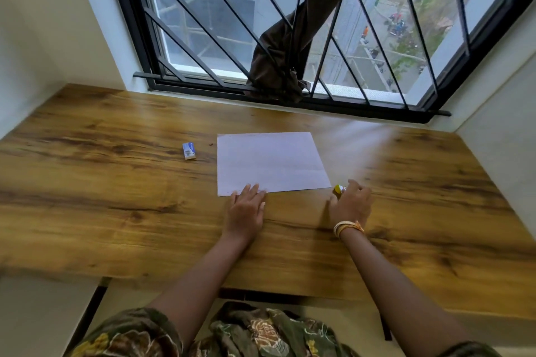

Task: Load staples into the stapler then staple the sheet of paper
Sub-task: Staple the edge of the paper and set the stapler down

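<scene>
1. Two hands are at work: my left hand (246, 211) lies flat, fingers spread, on the near edge of the paper (271, 164).
2. My right hand (352, 204) curls over the small stapler (338, 190) at 4 o'clock of the sheet; a real grip I cannot tell.
3. At 9 o'clock lies the staple box (189, 151), light; I judge to pinch its sides.

The surface (116, 211) filling the middle of the frame looks like brown wood-grain laminate, smooth with a soft sheen near the window. The sheet of paper (269, 162) at centre is matt and pale. The small box (188, 151) to its left looks like printed card. Black matt metal bars (203, 46) cross the window at top, where dark brown cloth (278, 66) hangs.
</scene>
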